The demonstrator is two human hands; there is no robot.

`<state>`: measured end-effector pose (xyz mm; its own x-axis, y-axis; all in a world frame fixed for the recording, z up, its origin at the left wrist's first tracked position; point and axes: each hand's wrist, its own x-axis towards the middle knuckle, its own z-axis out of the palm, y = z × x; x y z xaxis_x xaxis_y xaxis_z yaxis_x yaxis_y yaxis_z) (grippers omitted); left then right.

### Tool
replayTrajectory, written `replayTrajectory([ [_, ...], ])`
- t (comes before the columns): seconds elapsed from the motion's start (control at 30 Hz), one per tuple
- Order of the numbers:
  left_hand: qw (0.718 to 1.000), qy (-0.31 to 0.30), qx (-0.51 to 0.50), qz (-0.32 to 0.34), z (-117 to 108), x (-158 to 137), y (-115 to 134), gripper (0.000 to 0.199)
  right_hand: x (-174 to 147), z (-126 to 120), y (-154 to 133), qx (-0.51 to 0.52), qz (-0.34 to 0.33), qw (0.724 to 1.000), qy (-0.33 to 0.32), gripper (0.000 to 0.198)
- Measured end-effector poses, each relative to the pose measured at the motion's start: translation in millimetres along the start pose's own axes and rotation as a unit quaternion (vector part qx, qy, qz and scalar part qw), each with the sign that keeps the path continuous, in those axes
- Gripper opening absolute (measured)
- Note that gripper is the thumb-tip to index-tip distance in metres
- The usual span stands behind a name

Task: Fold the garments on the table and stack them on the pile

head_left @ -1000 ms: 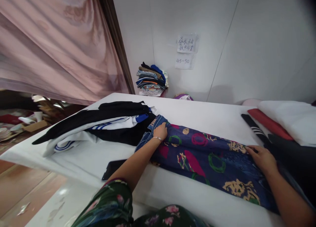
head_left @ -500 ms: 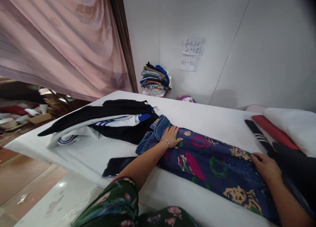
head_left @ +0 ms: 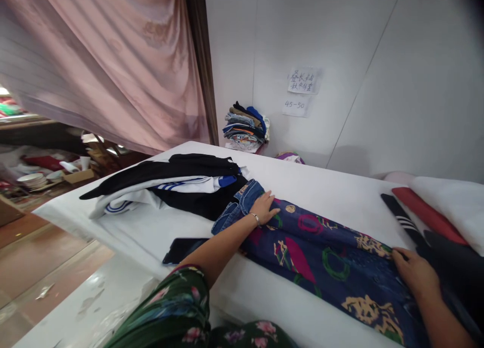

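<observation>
A long, dark blue denim garment (head_left: 302, 252) with magenta, green and tan patterns lies across the table, its lighter denim end at the left. My left hand (head_left: 263, 208) rests on it near that end, palm down with the fingers stretched out. At the far right, my right hand (head_left: 414, 270) has thumb and fingers closed on the garment's upper edge. The garment's right end runs under my right forearm, partly hidden. Behind my left forearm lies a dark phone (head_left: 183, 249).
Black and white clothes (head_left: 189, 184) are heaped on the white table (head_left: 333, 184) to the left. A folded clothing stack (head_left: 245, 128) stands by the wall. Red and dark garments (head_left: 427, 214) lie at the right. A pink curtain (head_left: 124, 60) hangs at left; handwritten paper signs (head_left: 302, 80) are on the wall.
The view has shifted slightly, so the scene sits a little further right. My hands keep nearly the same places on the garment, which lies much as before.
</observation>
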<state>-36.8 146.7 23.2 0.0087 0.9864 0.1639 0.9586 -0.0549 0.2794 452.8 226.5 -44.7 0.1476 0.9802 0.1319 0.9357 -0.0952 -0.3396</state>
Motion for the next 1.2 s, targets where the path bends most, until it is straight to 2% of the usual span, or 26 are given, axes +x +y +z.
replayTrajectory([
  [0.1, 0.989, 0.118, 0.022, -0.082, -20.2, 1.7, -15.8, 0.057, -0.6, -0.2, -1.4, 0.000, 0.001, 1.000, 0.009, 0.038],
  [0.13, 0.982, 0.138, 0.027, -0.123, -26.1, 2.3, -22.5, 0.059, -0.5, -0.4, -1.7, -0.002, 0.000, 1.000, 0.010, 0.039],
  [0.23, 0.967, 0.102, 0.016, -0.234, -36.6, 4.2, -40.8, 0.068, 0.6, -1.6, -2.0, -0.011, 0.001, 1.000, -0.004, 0.045],
  [0.33, 0.960, 0.062, 0.003, -0.273, -38.0, 6.2, -48.5, 0.073, 2.1, -3.6, -1.6, -0.022, 0.004, 1.000, -0.022, 0.051],
  [0.47, 0.961, 0.054, -0.013, -0.272, -38.4, 9.6, -48.9, 0.073, 3.1, -4.1, 0.7, -0.028, 0.003, 0.999, -0.036, 0.055],
  [0.73, 0.962, -0.052, -0.089, -0.253, -43.7, 22.1, -68.1, 0.047, 2.7, -4.4, 2.8, 0.000, 0.017, 1.000, -0.012, 0.040],
  [0.97, 0.971, -0.057, -0.117, -0.203, -50.7, 12.7, -58.2, 0.051, -0.3, -6.3, -1.6, 0.010, 0.003, 1.000, -0.001, 0.034],
  [1.1, 0.976, -0.051, -0.077, -0.198, -48.8, 9.3, -43.6, 0.063, 1.5, -2.7, 3.0, 0.017, 0.017, 1.000, -0.005, 0.035],
  [1.2, 0.976, -0.040, -0.036, -0.209, -41.3, 12.9, -36.3, 0.056, 4.3, 1.7, 6.7, -0.002, 0.021, 1.000, -0.005, 0.035],
])
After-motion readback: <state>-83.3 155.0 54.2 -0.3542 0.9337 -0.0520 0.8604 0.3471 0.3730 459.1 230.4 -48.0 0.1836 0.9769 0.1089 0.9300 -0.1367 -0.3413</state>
